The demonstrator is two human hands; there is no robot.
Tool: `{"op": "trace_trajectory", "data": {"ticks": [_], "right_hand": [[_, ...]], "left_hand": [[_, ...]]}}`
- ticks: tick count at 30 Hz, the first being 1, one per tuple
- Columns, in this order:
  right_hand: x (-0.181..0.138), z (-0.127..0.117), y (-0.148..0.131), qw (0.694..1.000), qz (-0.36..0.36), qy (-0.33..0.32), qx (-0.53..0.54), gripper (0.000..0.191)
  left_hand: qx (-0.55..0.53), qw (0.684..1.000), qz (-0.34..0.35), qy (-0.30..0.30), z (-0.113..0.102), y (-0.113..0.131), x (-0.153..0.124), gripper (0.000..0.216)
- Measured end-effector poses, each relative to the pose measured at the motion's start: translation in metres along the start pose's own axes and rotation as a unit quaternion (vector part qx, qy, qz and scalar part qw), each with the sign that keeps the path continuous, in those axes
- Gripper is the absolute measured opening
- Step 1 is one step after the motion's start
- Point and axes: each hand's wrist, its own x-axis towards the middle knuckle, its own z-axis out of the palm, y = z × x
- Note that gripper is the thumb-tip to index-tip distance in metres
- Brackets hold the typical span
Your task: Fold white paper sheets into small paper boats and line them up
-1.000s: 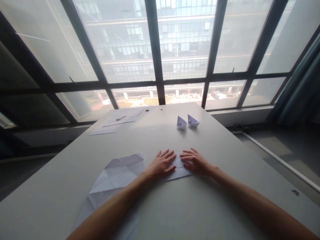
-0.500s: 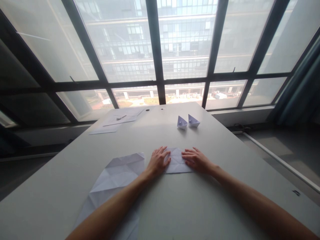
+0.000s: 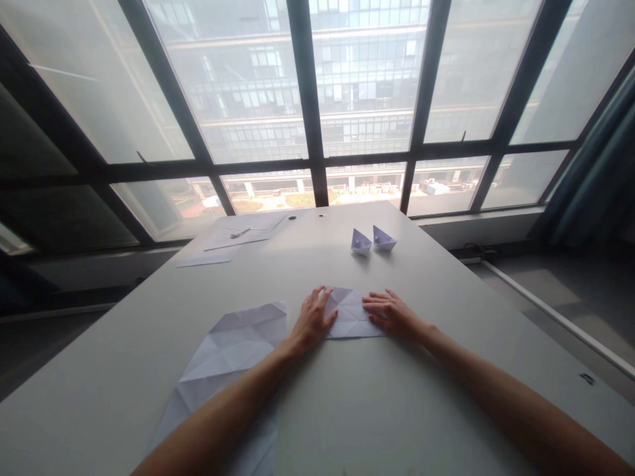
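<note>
A small folded sheet of white paper (image 3: 351,311) with crossing creases lies on the white table (image 3: 337,403) between my hands. My left hand (image 3: 313,316) rests over its left side, fingers apart and a little bent, thumb on the paper. Stretched fingers of my right hand (image 3: 391,313) lie flat across the right edge. Both hands cover parts of the sheet's sides. Left of them is a larger creased sheet of paper (image 3: 233,350), partly hidden under my left forearm.
Two small folded paper boats (image 3: 361,242) stand side by side beyond my hands. Flat sheets of paper (image 3: 218,254) lie at the far left, with a small white object (image 3: 241,233) on top. Past the table's far edge are tall framed windows; a curtain (image 3: 595,165) hangs at right.
The small folded paper has shifted slightly away from me, with its far left part now reaching higher. My left fingers have bent and moved up a little; my right hand is nearly still.
</note>
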Motion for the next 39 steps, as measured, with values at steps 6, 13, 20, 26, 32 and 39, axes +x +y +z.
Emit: {"op": "trace_trajectory", "data": {"ticks": [6, 13, 20, 26, 32, 39], "right_hand": [[-0.001, 0.000, 0.000, 1.000, 0.000, 0.003, 0.001, 0.035], [-0.001, 0.002, 0.003, 1.000, 0.006, 0.002, -0.004, 0.036], [-0.001, 0.003, 0.003, 1.000, -0.002, 0.001, -0.011, 0.035], [-0.001, 0.003, 0.003, 0.999, -0.041, 0.002, -0.022, 0.033], [-0.002, -0.002, -0.001, 0.995, -0.074, 0.024, -0.056, 0.029], [-0.001, -0.007, -0.009, 0.993, -0.094, 0.055, -0.050, 0.024]], "left_hand": [[-0.079, 0.985, 0.138, -0.061, -0.017, 0.019, -0.002, 0.072], [-0.067, 0.963, 0.207, -0.158, -0.025, 0.032, -0.004, 0.032], [-0.124, 0.961, 0.212, -0.130, -0.020, 0.022, 0.000, 0.032], [-0.106, 0.959, 0.233, -0.125, -0.017, 0.024, 0.001, 0.027], [-0.107, 0.956, 0.233, -0.142, -0.015, 0.020, -0.001, 0.026], [-0.107, 0.950, 0.243, -0.163, -0.023, 0.022, 0.001, 0.031]]}}
